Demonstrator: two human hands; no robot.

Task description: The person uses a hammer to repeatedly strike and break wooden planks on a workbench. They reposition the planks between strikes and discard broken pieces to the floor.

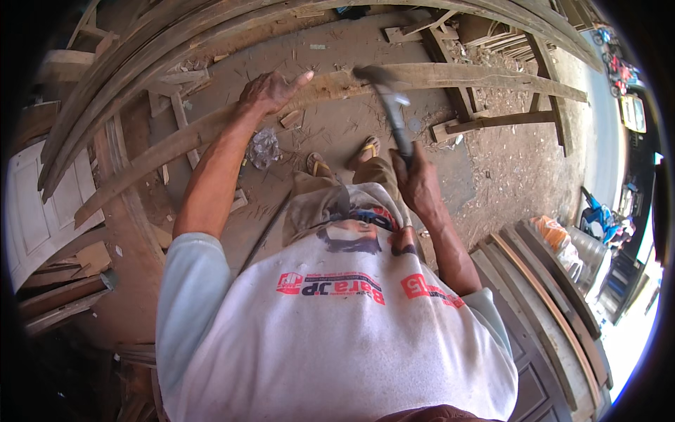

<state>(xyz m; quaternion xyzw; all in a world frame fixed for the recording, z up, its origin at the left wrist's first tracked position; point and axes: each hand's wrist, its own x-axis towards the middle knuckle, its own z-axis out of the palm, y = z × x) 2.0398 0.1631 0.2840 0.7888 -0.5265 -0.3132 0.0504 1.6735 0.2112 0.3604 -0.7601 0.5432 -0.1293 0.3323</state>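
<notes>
A long wooden plank (485,76) runs across in front of me, its left end lower and nearer. My left hand (271,93) grips it left of centre, with one digit stretched out to the right along the wood. The other fingers are partly hidden. My right hand (420,181) is closed around the handle of a hammer (395,116), in front of my right hip. The hammer's dark head is up over the middle of the plank, blurred by motion. Whether it touches the wood I cannot tell.
Several long boards (140,67) lie beyond the plank, above a wooden trestle (548,91) on the right. A crumpled plastic bag (264,148) lies on the ground. A white panelled door (42,204) leans at left; stacked boards (548,302) stand at lower right.
</notes>
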